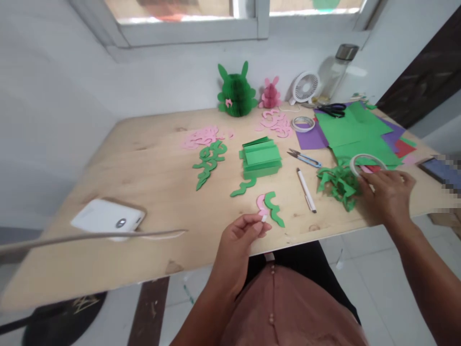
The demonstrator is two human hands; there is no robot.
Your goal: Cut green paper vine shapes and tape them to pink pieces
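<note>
My left hand is closed in a pinch at the table's front edge, on a small white piece of tape. Just beyond its fingertips is a curved pink paper cutout; whether the hand touches it I cannot tell. A wavy green paper cutout lies beside that. On the right, my right hand has its fingers on the near rim of a white tape roll, over crumpled green paper scraps. A folded green paper stack and another wavy green cutout lie in the middle.
Thread snips, a white pen and a second tape roll lie nearby. Coloured sheets carry black scissors. Paper figures, a fan and a bottle stand behind. A white device lies left.
</note>
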